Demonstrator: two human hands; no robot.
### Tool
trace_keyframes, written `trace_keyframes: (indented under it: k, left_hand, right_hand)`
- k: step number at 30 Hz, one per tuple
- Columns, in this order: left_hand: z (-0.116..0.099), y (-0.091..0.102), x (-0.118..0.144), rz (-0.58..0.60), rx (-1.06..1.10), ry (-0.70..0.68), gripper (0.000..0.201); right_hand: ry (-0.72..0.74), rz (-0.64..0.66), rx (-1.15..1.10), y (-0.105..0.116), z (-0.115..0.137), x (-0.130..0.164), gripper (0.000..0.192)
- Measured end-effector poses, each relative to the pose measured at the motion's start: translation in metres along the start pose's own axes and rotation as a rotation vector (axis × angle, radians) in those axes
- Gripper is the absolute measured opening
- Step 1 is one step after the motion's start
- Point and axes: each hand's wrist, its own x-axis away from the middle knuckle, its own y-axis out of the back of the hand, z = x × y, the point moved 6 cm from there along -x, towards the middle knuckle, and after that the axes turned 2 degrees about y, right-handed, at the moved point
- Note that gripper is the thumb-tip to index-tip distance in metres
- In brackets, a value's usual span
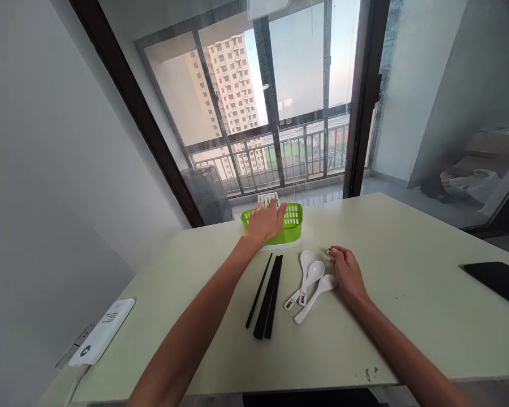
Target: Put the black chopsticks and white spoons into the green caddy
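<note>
At the far side of the table stands a green basket [294,234] with slotted walls and a white base. My left hand [266,219] reaches over its left part with the fingers spread; whether it touches the basket I cannot tell. Nearer to me lie several black chopsticks [268,299], a single one a little apart on the left. Beside them rest three white spoons [316,271], two of them crossed, with printed labels on the handles. My right hand [345,268] lies on the table just right of the spoons, its fingers loosely curled and parted, holding nothing visible.
A white device with a cable [106,330] lies at the table's left edge, near a wall socket [76,345]. A black flat object [498,280] is at the right edge. Behind the pale table [398,243] is a glass door to a balcony.
</note>
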Motion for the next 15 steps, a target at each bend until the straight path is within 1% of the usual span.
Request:
trace_keyframes:
  k: [2, 4, 8, 10, 12, 15]
  left_hand:
    - [-0.012, 0.001, 0.0, 0.031, 0.004, -0.019, 0.058]
    - [-0.019, 0.002, 0.0, 0.054, 0.016, -0.029, 0.058]
    - [-0.023, 0.003, 0.001, 0.075, 0.063, -0.046, 0.06]
    - [-0.019, 0.004, 0.001, 0.024, 0.091, -0.064, 0.056]
    - [-0.012, 0.005, 0.001, -0.07, 0.116, -0.083, 0.052]
    - [0.01, 0.001, 0.003, -0.192, 0.167, -0.065, 0.048]
  right_hand:
    - [-0.033, -0.01, -0.009, 0.0, -0.001, 0.0, 0.043]
    - [-0.051, -0.009, -0.014, -0.001, 0.0, 0.0, 0.043]
    - [-0.106, -0.004, -0.022, -0.001, 0.002, 0.001, 0.043]
    - [-0.133, 0.002, -0.026, -0.001, 0.005, 0.002, 0.043]
    - [-0.15, 0.011, -0.027, -0.001, 0.007, 0.003, 0.043]
    - [-0.166, 0.028, -0.02, -0.002, 0.01, 0.005, 0.043]
